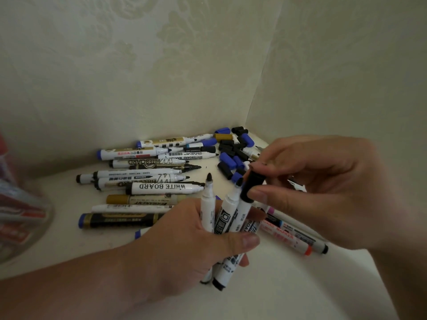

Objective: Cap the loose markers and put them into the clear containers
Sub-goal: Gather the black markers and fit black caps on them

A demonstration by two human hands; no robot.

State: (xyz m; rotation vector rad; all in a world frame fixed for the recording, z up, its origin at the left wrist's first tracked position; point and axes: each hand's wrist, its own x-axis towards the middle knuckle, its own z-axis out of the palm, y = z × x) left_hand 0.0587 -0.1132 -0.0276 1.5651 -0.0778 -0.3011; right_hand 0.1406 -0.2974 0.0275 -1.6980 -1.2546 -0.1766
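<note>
My left hand (184, 241) grips a bunch of three white markers (227, 218) upright, tips up. Two of them show bare black tips. My right hand (323, 188) pinches a black cap (253, 184) between thumb and forefinger, and the cap sits on the tip of the rightmost marker in the bunch. Several uncapped markers (147, 179) lie in a pile on the white surface behind my left hand. Loose blue and black caps (231, 153) lie heaped in the corner. A clear container (20, 213) with red-labelled markers inside stands blurred at the left edge.
Walls with pale patterned paper close in the corner at the back and on the right. More markers (298, 236), one with an orange end, lie under my right hand. The white surface (288, 292) extends toward the front.
</note>
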